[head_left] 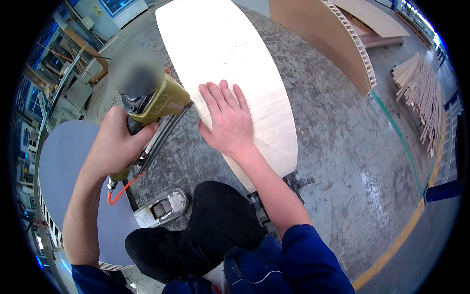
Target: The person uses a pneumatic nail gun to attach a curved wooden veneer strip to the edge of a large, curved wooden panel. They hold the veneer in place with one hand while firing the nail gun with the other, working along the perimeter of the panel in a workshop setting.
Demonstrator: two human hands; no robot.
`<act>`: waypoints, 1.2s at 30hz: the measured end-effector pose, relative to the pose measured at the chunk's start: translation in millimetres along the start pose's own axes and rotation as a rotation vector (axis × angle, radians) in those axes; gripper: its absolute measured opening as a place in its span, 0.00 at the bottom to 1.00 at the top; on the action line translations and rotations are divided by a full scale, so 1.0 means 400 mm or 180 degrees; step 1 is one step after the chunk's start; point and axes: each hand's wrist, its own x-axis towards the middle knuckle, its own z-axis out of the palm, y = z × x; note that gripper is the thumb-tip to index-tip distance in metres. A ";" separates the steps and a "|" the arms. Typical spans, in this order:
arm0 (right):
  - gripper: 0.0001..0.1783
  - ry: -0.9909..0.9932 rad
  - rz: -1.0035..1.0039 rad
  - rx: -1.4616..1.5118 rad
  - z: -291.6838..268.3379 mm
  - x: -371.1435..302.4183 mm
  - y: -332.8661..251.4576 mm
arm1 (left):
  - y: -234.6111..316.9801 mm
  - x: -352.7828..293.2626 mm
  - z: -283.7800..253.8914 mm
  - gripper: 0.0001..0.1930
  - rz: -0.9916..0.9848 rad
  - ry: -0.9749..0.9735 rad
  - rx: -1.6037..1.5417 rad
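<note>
My left hand (119, 142) is wrapped round the handle of a yellow-green air nail gun (161, 100), raised above the floor at the left edge of a pale plywood panel. An orange air hose (117, 200) joins the base of its handle. The gun's nose points toward the panel's edge; contact between them cannot be made out. Flat on the curved-sided plywood panel (254, 63) lies my right hand (229, 122), palm down, fingers stretched out. The panel's near end rests by a dark metal clamp-like fitting (292, 185).
A grey rounded panel (63, 157) with a slatted edge lies to my left, near a worn pale metal piece (164, 208). A brown curved panel (318, 39) stands at the far right. Beyond it, thin wooden strips (418, 93) are heaped on the concrete floor (342, 171).
</note>
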 end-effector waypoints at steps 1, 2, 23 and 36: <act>0.43 0.0005 -0.0011 0.0001 -0.001 0.003 -0.002 | 0.007 -0.006 -0.001 0.13 0.0139 0.0086 0.0050; 0.43 0.0010 -0.0022 0.0003 -0.001 0.005 -0.003 | 0.010 -0.009 -0.003 0.13 0.0182 0.0106 0.0061; 0.48 -0.0030 0.0071 0.0095 -0.010 -0.050 0.015 | 0.012 -0.084 0.039 0.12 -0.0051 0.0230 -0.0167; 0.55 -0.0051 0.0083 -0.0006 -0.017 -0.122 0.026 | -0.022 -0.092 0.120 0.10 0.0470 0.0068 -0.0037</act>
